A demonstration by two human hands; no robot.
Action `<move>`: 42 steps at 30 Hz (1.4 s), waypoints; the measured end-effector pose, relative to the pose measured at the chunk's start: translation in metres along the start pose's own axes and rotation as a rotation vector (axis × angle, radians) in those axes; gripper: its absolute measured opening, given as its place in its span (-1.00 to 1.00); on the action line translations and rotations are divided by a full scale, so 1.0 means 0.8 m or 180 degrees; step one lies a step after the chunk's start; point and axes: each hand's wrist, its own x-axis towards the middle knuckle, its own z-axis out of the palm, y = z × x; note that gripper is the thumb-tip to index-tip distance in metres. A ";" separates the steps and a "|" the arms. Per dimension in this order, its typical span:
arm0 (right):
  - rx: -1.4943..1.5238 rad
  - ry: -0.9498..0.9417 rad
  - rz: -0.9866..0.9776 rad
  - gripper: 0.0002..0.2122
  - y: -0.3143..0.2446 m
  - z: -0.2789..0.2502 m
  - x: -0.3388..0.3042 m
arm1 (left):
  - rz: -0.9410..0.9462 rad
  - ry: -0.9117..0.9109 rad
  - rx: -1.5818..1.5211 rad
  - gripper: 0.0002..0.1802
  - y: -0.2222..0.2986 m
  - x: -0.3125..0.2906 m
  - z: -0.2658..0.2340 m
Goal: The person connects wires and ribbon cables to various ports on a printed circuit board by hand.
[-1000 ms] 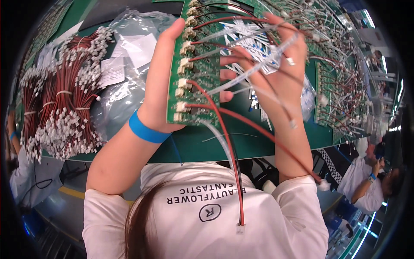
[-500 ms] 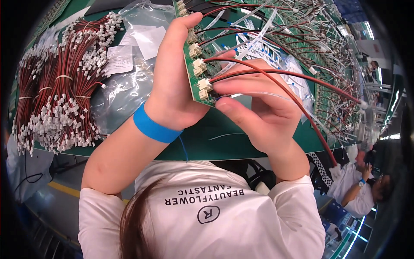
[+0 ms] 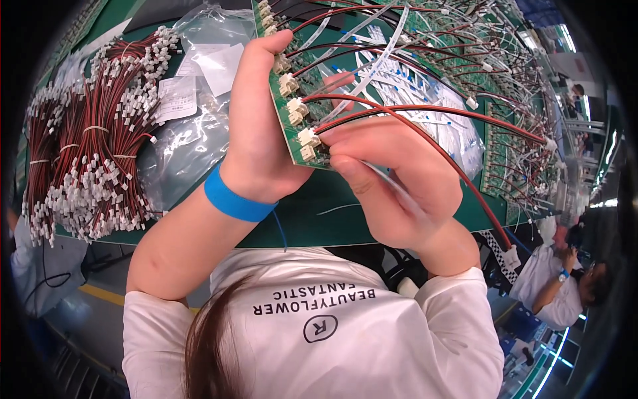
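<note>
My left hand is wrapped round a long green circuit board, its thumb over the edge; a blue band circles that wrist. Cream connectors line the board's near side, several with red-and-black wire leads that arch off to the right. At the board's lower end, the thumb and forefinger of my right hand pinch a thin white ribbon cable, which trails blurred across the palm. Its tip is hidden behind the fingers, so I cannot tell whether it touches the board.
Bundles of red-and-black leads with white plugs lie at the left, beside a clear plastic bag with paper labels. Loose white ribbon cables and more wired boards cover the right side of the green table. Another person sits far right.
Both hands and the board have shifted slightly left. My right thumb and forefinger have drawn closer together, and the ribbon cable now runs lower, across the palm.
</note>
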 end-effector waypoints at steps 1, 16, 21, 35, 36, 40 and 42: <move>0.0072 0.0068 -0.0130 -0.86 0.002 0.002 -0.001 | -0.0004 -0.0004 0.0003 -0.51 0.000 0.001 -0.002; -0.0191 0.0122 -0.0089 -0.86 0.002 0.011 -0.007 | -0.0187 -0.0137 0.0000 -0.46 -0.002 0.001 -0.010; -0.0678 -0.0087 -0.0078 -0.83 -0.002 0.009 -0.007 | -0.0256 -0.0124 -0.0204 -0.50 -0.003 0.004 -0.010; -0.0223 0.0081 -0.0257 -0.93 0.009 0.026 -0.015 | 0.0010 0.0205 -0.0147 -0.50 0.000 -0.002 -0.017; -0.0612 -0.0042 -0.1025 -0.93 0.016 0.026 -0.015 | 0.0059 0.0167 -0.0016 -0.50 0.001 -0.001 -0.019; 0.0053 0.0199 -0.0079 -0.94 0.006 0.026 -0.006 | 0.0154 0.0228 -0.0319 -0.51 -0.002 -0.002 -0.003; 0.1852 0.1125 0.1331 -0.97 -0.009 0.035 -0.001 | 0.0052 0.0017 -0.0375 -0.48 0.000 0.001 -0.013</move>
